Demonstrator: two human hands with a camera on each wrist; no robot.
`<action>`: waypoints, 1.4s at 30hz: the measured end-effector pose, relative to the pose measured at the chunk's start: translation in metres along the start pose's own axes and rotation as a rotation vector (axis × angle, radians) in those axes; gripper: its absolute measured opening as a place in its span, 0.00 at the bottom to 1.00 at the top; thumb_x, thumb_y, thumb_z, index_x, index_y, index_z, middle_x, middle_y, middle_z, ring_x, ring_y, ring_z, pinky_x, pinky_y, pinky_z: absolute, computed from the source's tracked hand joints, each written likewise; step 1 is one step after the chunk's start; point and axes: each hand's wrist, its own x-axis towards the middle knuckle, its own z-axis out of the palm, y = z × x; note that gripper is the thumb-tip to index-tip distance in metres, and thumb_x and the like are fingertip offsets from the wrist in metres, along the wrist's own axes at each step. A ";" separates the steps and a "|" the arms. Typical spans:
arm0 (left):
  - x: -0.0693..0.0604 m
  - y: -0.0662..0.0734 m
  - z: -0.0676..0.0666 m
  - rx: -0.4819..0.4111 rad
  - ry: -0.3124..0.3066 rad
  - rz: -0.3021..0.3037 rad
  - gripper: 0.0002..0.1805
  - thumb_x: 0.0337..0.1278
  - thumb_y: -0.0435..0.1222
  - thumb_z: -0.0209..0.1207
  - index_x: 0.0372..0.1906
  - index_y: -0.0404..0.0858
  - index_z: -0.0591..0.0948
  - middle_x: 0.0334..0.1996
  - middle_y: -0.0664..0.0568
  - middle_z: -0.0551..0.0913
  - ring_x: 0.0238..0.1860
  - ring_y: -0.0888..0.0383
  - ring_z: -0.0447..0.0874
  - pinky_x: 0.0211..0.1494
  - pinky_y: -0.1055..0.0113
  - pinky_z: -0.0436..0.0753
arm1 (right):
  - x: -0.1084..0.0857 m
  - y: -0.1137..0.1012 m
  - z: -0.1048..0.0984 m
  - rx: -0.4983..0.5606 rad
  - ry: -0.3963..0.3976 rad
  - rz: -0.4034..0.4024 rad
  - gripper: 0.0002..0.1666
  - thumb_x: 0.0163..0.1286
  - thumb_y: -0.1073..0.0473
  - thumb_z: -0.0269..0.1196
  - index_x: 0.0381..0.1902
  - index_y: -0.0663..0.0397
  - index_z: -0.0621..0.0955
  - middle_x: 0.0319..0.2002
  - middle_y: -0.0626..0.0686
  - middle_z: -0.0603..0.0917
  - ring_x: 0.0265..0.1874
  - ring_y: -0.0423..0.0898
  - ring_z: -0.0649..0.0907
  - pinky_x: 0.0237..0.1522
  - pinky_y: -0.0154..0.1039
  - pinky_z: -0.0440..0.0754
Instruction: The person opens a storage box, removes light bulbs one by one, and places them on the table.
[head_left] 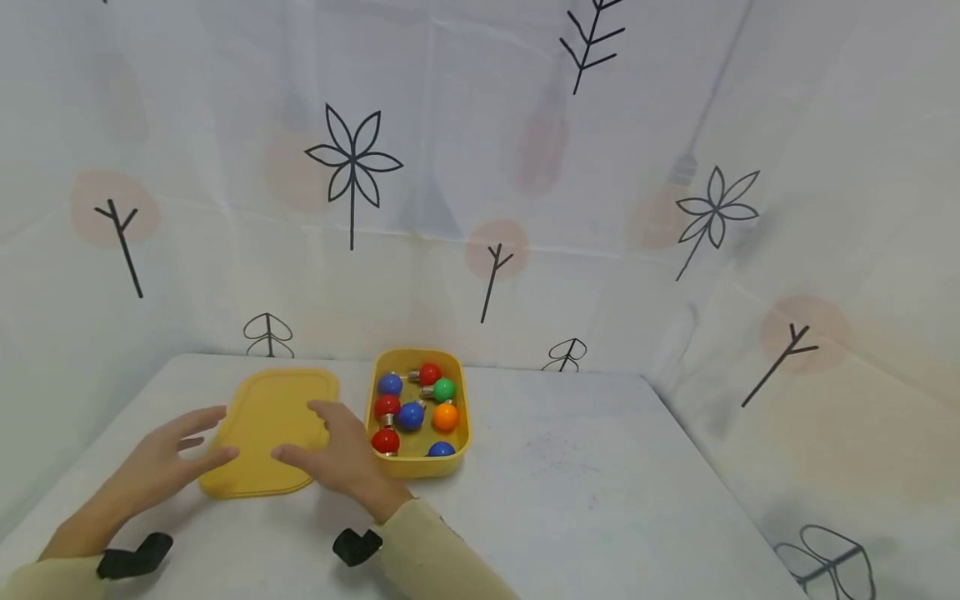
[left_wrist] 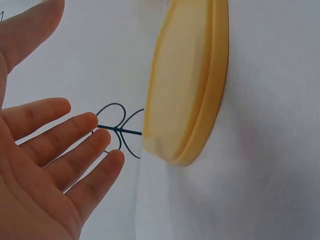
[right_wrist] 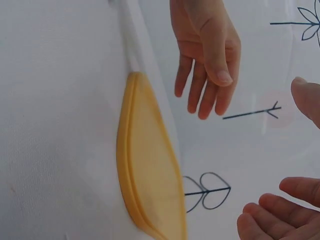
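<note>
A flat yellow lid (head_left: 273, 425) lies on the left part of the white table; it also shows in the left wrist view (left_wrist: 185, 75) and the right wrist view (right_wrist: 150, 160). My left hand (head_left: 157, 462) is held over the lid's left side, fingers apart and holding nothing. Over its right side is my right hand (head_left: 337, 450), also empty, with thumb and fingers spread. In the left wrist view the left palm (left_wrist: 45, 165) faces the camera with relaxed fingers. Both the left hand (right_wrist: 207, 55) and the right hand (right_wrist: 285, 215) appear in the right wrist view, apart from the lid.
Right of the lid stands a yellow container (head_left: 420, 468) holding several coloured bulbs, such as an orange one (head_left: 446, 417) and a green one (head_left: 444, 389). A white cloth (head_left: 450, 167) with plant drawings hangs behind the table (head_left: 585, 483).
</note>
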 end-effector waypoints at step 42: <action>0.012 0.092 0.078 -0.168 -0.083 0.226 0.42 0.48 0.54 0.68 0.67 0.44 0.66 0.62 0.45 0.70 0.59 0.45 0.72 0.55 0.49 0.80 | -0.016 0.078 -0.119 -0.231 -0.004 -0.118 0.45 0.58 0.32 0.63 0.70 0.40 0.66 0.65 0.44 0.70 0.64 0.46 0.70 0.63 0.49 0.72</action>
